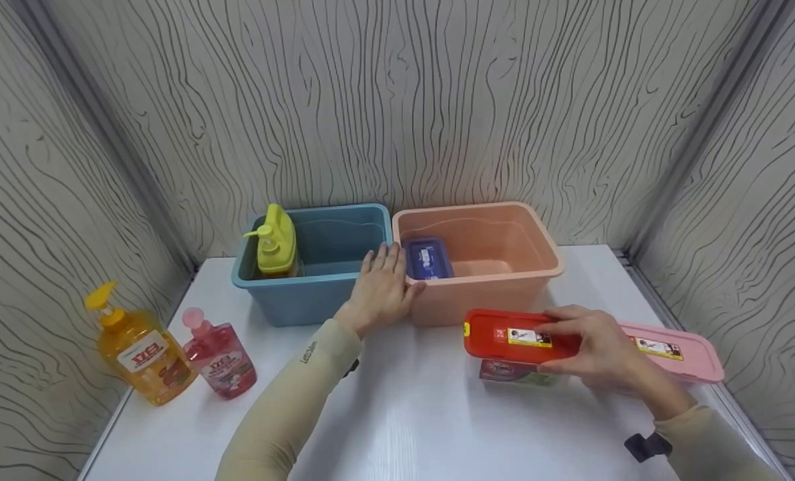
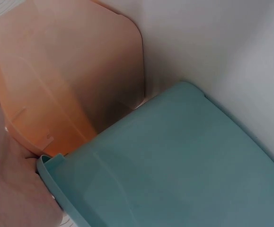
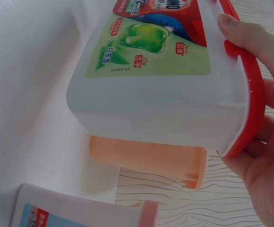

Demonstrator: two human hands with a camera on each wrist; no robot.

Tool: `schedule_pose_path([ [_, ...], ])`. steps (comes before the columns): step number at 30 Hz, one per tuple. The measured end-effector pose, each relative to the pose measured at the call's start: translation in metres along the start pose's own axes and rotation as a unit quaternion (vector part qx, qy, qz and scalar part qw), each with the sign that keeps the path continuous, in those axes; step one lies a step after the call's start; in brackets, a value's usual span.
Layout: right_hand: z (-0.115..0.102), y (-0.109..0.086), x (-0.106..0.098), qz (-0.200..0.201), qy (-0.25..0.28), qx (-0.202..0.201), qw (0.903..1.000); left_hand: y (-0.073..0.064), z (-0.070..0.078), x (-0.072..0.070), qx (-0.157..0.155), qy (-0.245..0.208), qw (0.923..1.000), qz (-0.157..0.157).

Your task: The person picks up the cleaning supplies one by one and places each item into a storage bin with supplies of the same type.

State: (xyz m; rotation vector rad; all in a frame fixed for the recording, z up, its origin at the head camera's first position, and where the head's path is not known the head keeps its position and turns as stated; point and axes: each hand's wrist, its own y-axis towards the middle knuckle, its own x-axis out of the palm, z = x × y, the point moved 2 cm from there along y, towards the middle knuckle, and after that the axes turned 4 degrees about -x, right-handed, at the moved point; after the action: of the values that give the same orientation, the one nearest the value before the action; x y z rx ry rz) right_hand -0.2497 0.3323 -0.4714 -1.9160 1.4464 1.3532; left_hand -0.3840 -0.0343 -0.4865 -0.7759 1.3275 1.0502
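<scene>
My right hand [image 1: 594, 341] grips a laundry pod box with a red lid [image 1: 488, 337], thumb on one side of the lid and fingers on the other. In the right wrist view the white body of the laundry pod box [image 3: 165, 104] shows a green pod label. My left hand [image 1: 384, 287] rests with fairly straight fingers on the adjoining rims of the blue bin [image 1: 304, 304] and the peach bin [image 1: 484, 297]. A yellow-capped pump bottle [image 1: 277, 244] stands in the blue bin, and a dark blue box [image 1: 427, 259] lies in the peach bin.
A pink-lidded box [image 1: 695, 351] stands at the right, partly behind my right hand. On the left are an orange pump bottle [image 1: 147, 361] and a pink pump bottle [image 1: 220, 364]. Wood-patterned panels [image 1: 397, 100] enclose the white table [image 1: 397, 427].
</scene>
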Motion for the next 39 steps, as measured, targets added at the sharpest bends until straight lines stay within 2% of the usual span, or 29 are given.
schedule_pose_path([
  [3, -0.001, 0.003, -0.005, 0.012, 0.000, -0.013, 0.9998, 0.001, 0.000, 0.000, 0.002, 0.003, 1.0000, 0.001],
  [10, -0.005, 0.012, -0.018, 0.042, 0.006, -0.076, 0.9962, 0.002, -0.001, 0.001, 0.000, 0.006, 1.0000, 0.000],
  [18, -0.011, 0.022, -0.041, 0.042, 0.030, -0.065, 0.9966, 0.001, 0.000, 0.000, -0.003, -0.003, 0.9999, -0.012],
  [25, -0.017, 0.034, -0.064, 0.080, 0.022, -0.089, 0.9926, 0.002, 0.001, -0.001, -0.003, -0.006, 0.9999, -0.013],
  [29, -0.021, 0.042, -0.076, 0.088, 0.021, -0.091, 0.9917, 0.002, 0.001, -0.001, -0.003, -0.009, 0.9999, -0.009],
  [39, -0.024, 0.063, -0.089, 0.087, 0.045, -0.086, 0.9915, -0.002, 0.000, 0.000, -0.006, -0.004, 0.9999, -0.012],
])
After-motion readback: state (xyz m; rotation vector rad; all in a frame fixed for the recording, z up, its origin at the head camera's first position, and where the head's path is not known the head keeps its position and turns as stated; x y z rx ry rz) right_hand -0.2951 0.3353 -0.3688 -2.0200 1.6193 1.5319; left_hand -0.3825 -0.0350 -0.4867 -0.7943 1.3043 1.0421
